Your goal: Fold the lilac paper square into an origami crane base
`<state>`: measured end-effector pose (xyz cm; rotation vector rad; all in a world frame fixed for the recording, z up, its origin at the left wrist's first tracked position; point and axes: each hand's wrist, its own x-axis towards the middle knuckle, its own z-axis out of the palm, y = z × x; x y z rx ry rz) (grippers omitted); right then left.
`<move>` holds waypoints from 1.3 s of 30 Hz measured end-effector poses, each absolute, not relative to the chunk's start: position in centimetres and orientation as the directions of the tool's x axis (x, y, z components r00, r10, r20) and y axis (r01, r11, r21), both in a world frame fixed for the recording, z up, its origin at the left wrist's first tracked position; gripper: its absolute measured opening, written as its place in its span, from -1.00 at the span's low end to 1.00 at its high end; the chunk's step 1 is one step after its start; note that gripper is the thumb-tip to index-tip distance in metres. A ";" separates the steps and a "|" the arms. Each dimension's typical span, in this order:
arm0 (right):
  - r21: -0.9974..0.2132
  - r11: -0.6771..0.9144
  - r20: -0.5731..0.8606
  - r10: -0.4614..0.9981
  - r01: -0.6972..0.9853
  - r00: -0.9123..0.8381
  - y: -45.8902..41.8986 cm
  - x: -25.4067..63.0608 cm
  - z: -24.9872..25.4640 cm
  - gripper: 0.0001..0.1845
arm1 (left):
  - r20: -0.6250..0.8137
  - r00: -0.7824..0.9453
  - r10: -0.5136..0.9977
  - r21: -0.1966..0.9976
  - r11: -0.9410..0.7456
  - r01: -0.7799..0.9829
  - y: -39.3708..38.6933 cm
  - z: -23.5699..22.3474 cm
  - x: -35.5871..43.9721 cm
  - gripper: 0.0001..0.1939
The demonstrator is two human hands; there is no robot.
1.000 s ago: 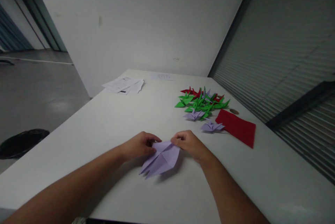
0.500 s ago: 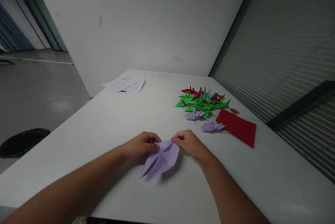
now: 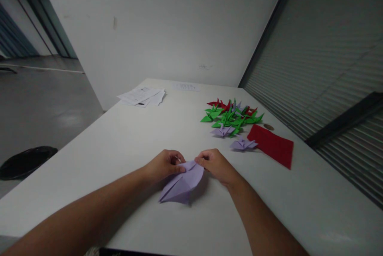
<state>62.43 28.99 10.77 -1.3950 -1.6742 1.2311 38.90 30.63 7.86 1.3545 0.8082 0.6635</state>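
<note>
A lilac sheet of origami paper, partly folded with creases and a pointed lower-left corner, is held between my two hands just above the white table. My left hand pinches its upper-left edge, the thumb lying on top of the paper. At the upper-right corner, my right hand grips it between thumb and fingers. The fingers beneath the paper are hidden. Beyond my right hand sits a lilac paper crane, with another lilac crane a little farther back.
Several green cranes and red cranes lie heaped at the back right. Red paper and a brown disc lie near the blinds. Printed sheets rest at the back left; a black-lined bin stands left of the table.
The lilac paper's left and right sides have come closer together, and its lower flap has swung to the right. My left thumb has shifted slightly right; my right hand has barely moved.
</note>
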 end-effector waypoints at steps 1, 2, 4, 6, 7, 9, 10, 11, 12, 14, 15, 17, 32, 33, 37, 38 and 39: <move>-0.925 0.006 -0.093 0.966 0.380 -0.242 29.0 62.4 10.7 -0.67 | -0.119 0.574 0.810 0.992 0.115 0.044 30.6 7.9 38.9 -0.59; -0.925 0.006 -0.093 0.966 0.381 -0.242 29.0 62.4 10.7 -0.67 | -0.118 0.577 0.808 0.993 0.111 0.048 30.6 8.1 38.9 -0.59; -0.926 0.011 -0.089 0.965 0.378 -0.246 29.0 62.5 10.7 -0.68 | -0.114 0.579 0.807 0.993 0.090 0.070 30.5 8.3 38.9 -0.60; -0.926 0.033 -0.073 0.961 0.377 -0.265 29.0 62.5 10.8 -0.68 | -0.120 0.573 0.810 0.991 0.062 0.119 30.4 8.6 38.9 -0.61; -0.921 0.052 -0.063 0.958 0.387 -0.279 28.9 62.4 10.9 -0.68 | -0.126 0.570 0.812 0.988 0.048 0.149 30.3 8.7 38.9 -0.62; -0.891 0.101 -0.044 0.951 0.443 -0.305 28.7 62.3 11.2 -0.69 | -0.138 0.564 0.814 0.978 0.023 0.207 30.2 8.8 39.1 -0.64; -0.864 0.129 -0.036 0.949 0.487 -0.315 28.6 62.2 11.4 -0.70 | -0.142 0.562 0.815 0.973 0.011 0.231 30.1 8.9 39.2 -0.66; -0.830 0.160 -0.024 0.947 0.535 -0.321 28.4 62.0 11.6 -0.71 | -0.144 0.560 0.816 0.967 -0.002 0.253 30.0 8.9 39.3 -0.68; -0.792 0.191 -0.011 0.945 0.580 -0.327 28.2 61.9 11.8 -0.73 | -0.144 0.556 0.818 0.961 -0.017 0.275 29.9 9.0 39.4 -0.71; -0.729 0.239 0.002 0.938 0.642 -0.348 27.9 61.6 12.3 -0.76 | -0.139 0.551 0.822 0.949 -0.048 0.312 29.8 9.1 39.6 -0.74; -0.711 0.251 -0.003 0.933 0.657 -0.361 27.8 61.5 12.4 -0.77 | -0.137 0.552 0.822 0.944 -0.060 0.324 29.8 9.1 39.7 -0.74; -0.706 0.254 -0.029 0.923 0.661 -0.385 27.7 61.4 12.6 -0.76 | -0.138 0.562 0.816 0.940 -0.070 0.333 29.8 9.0 39.8 -0.72; -0.835 0.130 -0.099 0.920 0.534 -0.379 28.6 61.9 11.1 -0.76 | -0.176 0.616 0.768 0.968 0.019 0.252 30.2 9.1 39.2 -0.67; -0.832 0.137 -0.093 0.921 0.537 -0.378 28.5 61.8 11.2 -0.76 | -0.183 0.617 0.765 0.966 0.024 0.256 30.1 9.2 39.2 -0.68; -0.800 0.177 -0.081 0.915 0.573 -0.395 28.3 61.3 11.2 -0.79 | -0.221 0.645 0.732 0.966 0.075 0.246 29.8 9.3 39.5 -0.67; -0.793 0.181 -0.087 0.911 0.581 -0.402 28.3 61.2 11.3 -0.79 | -0.219 0.648 0.729 0.968 0.078 0.240 29.8 9.2 39.7 -0.66; -0.791 0.183 -0.093 0.907 0.584 -0.410 28.3 61.1 11.2 -0.80 | -0.215 0.647 0.732 0.968 0.074 0.238 29.7 9.0 39.8 -0.65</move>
